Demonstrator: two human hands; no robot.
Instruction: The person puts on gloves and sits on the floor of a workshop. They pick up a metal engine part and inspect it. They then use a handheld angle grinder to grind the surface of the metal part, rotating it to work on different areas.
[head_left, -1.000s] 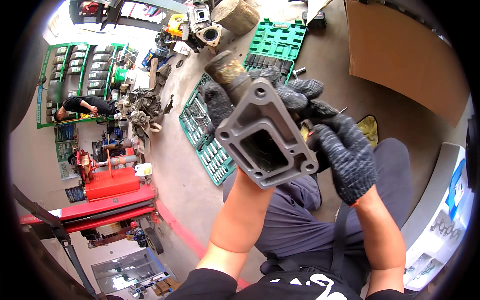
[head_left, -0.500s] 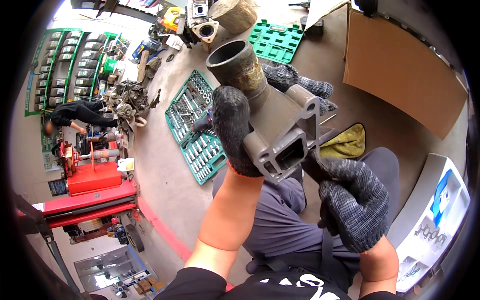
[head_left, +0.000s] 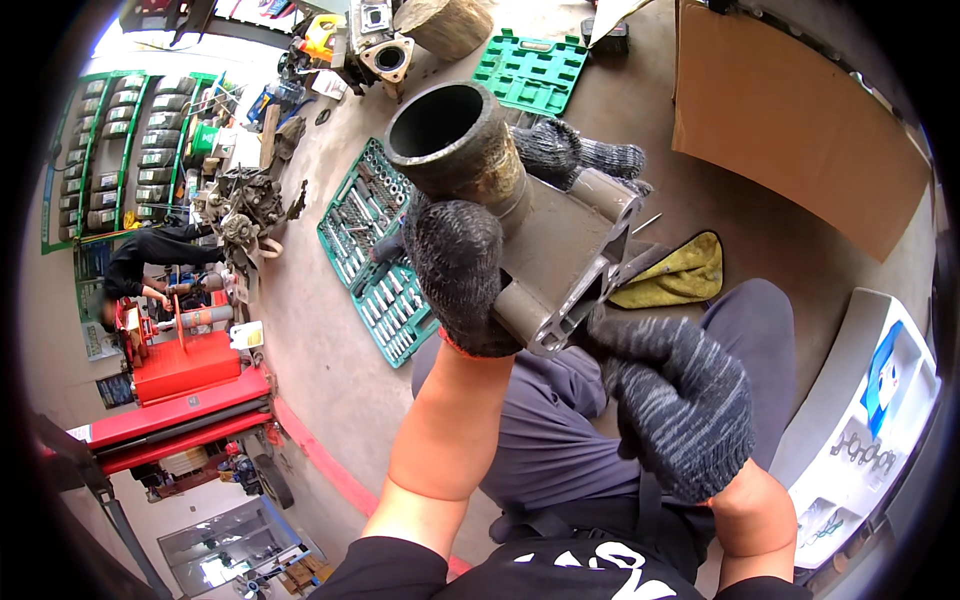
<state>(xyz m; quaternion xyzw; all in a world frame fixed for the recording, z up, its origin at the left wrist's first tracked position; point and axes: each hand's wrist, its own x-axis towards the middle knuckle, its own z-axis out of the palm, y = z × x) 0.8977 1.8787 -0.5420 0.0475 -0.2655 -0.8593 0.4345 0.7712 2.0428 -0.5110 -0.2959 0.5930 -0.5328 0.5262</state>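
Workshop floor (head_left: 325, 330): toolkit (head_left: 385, 310) at 10 o'clock, rag (head_left: 680, 272) at 3. Casting (head_left: 560, 245): near centre, toward 1, clasped by left hand (head_left: 455, 270). Right hand (head_left: 680, 400): fingers curled, at 4, near casting; contact or contents cannot be told. Casting could be dropped if its apparent one-handed hold were loosened.

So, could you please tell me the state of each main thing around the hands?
Left hand: gloved, closed around the metal fitting.
Metal fitting: held tilted, round mouth uncovered.
Right hand: gloved, fingers curled, near the flange; contact unclear.
Green socket case: open, tools in slots.
Yellow cloth: bunched, on the floor.
White tray: open, parts inside.
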